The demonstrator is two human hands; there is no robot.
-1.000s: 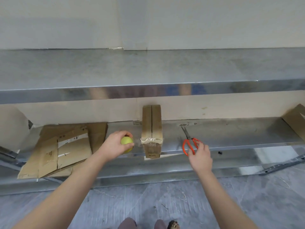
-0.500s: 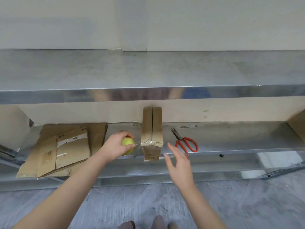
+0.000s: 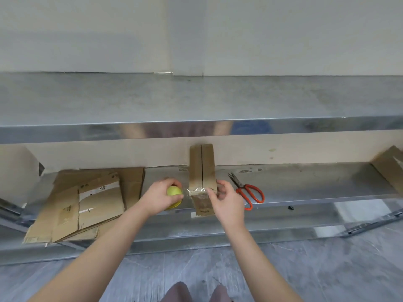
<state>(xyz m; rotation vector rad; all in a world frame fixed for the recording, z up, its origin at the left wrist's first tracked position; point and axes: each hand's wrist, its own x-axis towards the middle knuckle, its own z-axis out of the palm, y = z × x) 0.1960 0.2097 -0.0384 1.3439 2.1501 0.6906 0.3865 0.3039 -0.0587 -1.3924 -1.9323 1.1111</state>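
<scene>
A narrow cardboard box lies end-on on the lower metal shelf, with its top flaps meeting in a centre seam. My left hand grips a yellow-green tape roll just left of the box's near end. A strip of clear tape runs from the roll across that near edge. My right hand holds the box's near right corner, thumb on the taped front edge and fingers on the right side.
Red-handled scissors lie on the shelf right of the box. Flattened cardboard sheets are stacked at the left, and another cardboard piece leans at the far right. An upper metal shelf overhangs the work area.
My right hand left the scissors on the shelf, moved left and took hold of the box's near corner. My left hand stayed by the box with the tape roll.
</scene>
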